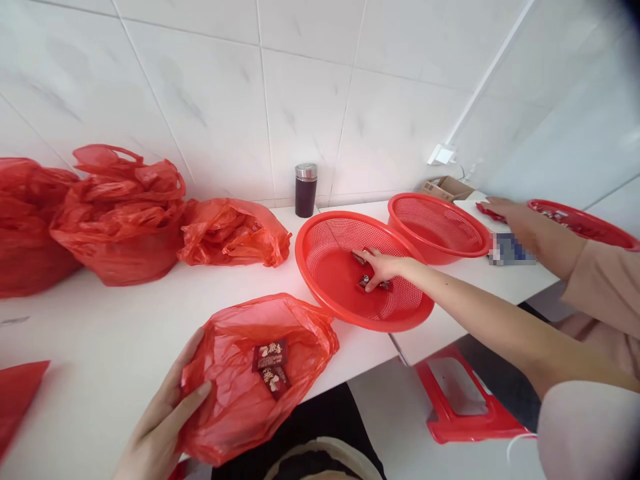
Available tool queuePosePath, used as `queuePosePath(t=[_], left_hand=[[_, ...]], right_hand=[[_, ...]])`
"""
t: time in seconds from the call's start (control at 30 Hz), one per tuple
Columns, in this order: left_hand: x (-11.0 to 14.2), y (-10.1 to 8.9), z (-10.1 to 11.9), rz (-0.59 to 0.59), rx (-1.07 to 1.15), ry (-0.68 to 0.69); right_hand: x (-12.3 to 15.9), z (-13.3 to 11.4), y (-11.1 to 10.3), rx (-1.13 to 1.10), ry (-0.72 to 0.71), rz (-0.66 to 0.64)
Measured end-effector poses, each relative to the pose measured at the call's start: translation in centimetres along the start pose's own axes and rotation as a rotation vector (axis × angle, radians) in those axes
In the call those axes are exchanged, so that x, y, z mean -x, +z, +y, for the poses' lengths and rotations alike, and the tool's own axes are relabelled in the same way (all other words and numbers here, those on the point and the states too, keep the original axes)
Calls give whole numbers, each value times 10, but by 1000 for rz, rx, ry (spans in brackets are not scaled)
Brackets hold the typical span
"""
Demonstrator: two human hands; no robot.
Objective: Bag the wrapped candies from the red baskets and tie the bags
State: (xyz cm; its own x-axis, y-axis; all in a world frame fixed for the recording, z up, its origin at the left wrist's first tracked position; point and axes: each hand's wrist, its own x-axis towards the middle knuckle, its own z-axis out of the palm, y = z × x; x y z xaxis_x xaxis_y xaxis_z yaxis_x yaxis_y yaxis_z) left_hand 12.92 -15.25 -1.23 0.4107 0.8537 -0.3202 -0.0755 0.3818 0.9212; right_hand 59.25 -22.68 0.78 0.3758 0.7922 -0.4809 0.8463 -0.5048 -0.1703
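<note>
My left hand [173, 407] grips the left rim of a thin red plastic bag [225, 400], thumb inside, with the bag's mouth spread wide. Two small dark red packets [270, 355] with pale print lie in it. My right hand [380, 267] is down inside a red perforated plastic basket [320, 293], its thumb and fingers apart. A few small dark packets [385, 285] lie under and beside those fingers, partly hidden by the hand. Whether any packet is lifted I cannot tell.
Filled red bags [120, 227] and a smaller crumpled one [233, 233] stand along the wall. A dark tumbler [305, 191] is behind the basket. Right are a second basket [435, 230], a carton [447, 188] and another person's arm [545, 240]. Below is a red stool [460, 423].
</note>
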Motion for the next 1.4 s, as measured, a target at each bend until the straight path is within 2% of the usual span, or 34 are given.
queuePosePath(t=[0.2, 0.37, 0.47, 0.6, 0.67, 0.73, 0.8, 0.87, 0.93, 0.97, 1.03, 1.1, 1.17, 1.23, 1.3, 1.33, 1.4], left_hand=[[4, 4, 5, 45, 57, -25], [-5, -2, 7, 175, 194, -26], [-12, -5, 3, 246, 231, 5], [-15, -4, -1, 284, 282, 34], [-16, -1, -1, 292, 313, 46], [-16, 3, -1, 279, 331, 66], [-16, 7, -2, 245, 328, 90], [-15, 13, -2, 209, 312, 115], [-12, 18, -1, 175, 296, 135], [-11, 19, 1, 161, 290, 146], [-7, 18, 5, 138, 273, 170], [-3, 12, 11, 126, 241, 179], [-1, 2, 14, 132, 184, 171], [0, -10, 14, 169, 117, 168], [1, -19, 12, 216, 56, 176], [1, -23, 11, 231, 29, 181], [3, -27, 7, 248, -29, 192]], right_hand=[[-18, -5, 2, -125, -7, 21], [-21, -16, 6, -287, 28, 20], [-21, -24, 8, -393, 33, 66], [-11, -40, -10, -537, -45, 121], [5, -58, -25, -603, -121, 128], [31, -88, -35, -701, -265, 102], [61, -129, -35, -876, -523, 10], [88, -172, -19, -944, -683, -125], [101, -209, 8, -908, -779, -226], [102, -223, 24, -819, -798, -209], [94, -240, 51, -552, -761, -83], [82, -243, 65, -300, -683, 46], [74, -237, 60, -179, -680, 76], [73, -225, 41, -217, -768, 54], [75, -207, 15, -317, -819, 102], [75, -195, 3, -341, -792, 174], [68, -165, -14, -271, -611, 332]])
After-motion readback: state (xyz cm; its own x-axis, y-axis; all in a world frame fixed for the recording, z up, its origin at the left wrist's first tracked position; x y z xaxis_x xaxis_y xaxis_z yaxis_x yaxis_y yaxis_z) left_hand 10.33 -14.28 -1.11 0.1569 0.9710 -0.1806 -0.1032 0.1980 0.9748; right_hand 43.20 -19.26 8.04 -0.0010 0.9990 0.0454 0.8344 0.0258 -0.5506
